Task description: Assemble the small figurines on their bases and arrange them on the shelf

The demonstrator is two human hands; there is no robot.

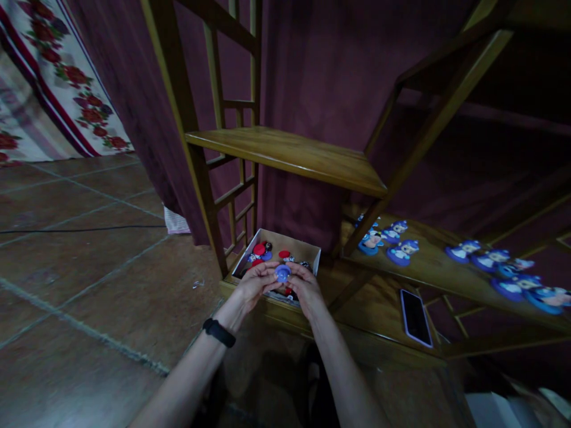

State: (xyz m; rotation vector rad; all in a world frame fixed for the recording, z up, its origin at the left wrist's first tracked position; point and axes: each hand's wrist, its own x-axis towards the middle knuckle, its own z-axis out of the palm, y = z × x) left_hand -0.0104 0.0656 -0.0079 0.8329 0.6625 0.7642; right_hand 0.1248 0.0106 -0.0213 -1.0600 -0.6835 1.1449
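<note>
Between my fingertips is a small purple figurine [282,273] with a round base, gripped from both sides. My left hand [255,283], with a black band on its wrist, pinches it from the left. From the right, my right hand [305,286] has its fingers closed on the same piece. Both hands hover over the near part of an open cardboard box [307,242]. Inside the box lie several small figures with red, purple and black parts, such as a red round piece [259,249]. My hands hide part of the box's contents.
A wooden shelf board [289,151] juts out above the box. Several blue and purple figurines [402,252] stand on the shelf at right. A phone [416,318] lies on the lower board. Tiled floor [89,333] and a purple curtain [134,107] are at left.
</note>
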